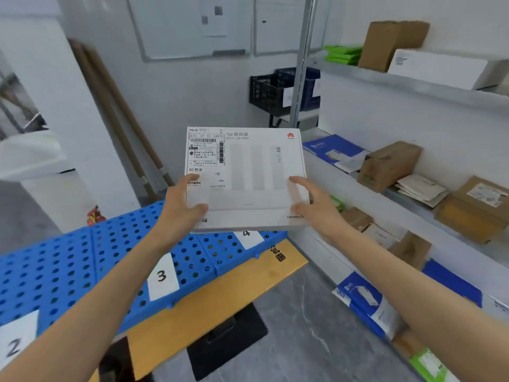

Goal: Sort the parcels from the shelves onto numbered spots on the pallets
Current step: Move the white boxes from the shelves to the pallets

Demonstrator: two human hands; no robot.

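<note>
Gripping white parcel point(253, 166) at near corners with left hand point(180, 206) and right hand point(314, 206), above label 4 point(248, 239) on blue pallet point(55, 271).

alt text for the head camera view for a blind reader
The left hand and right hand hold a white box with a shipping label above a blue pallet marked 2, 3 and 4. Parcel shelves stand on the right.

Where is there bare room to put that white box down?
The blue pallet lies bare around label 2, label 3 and label 4, which the held white box partly hides. The shelves on the right are crowded with parcels.
</note>
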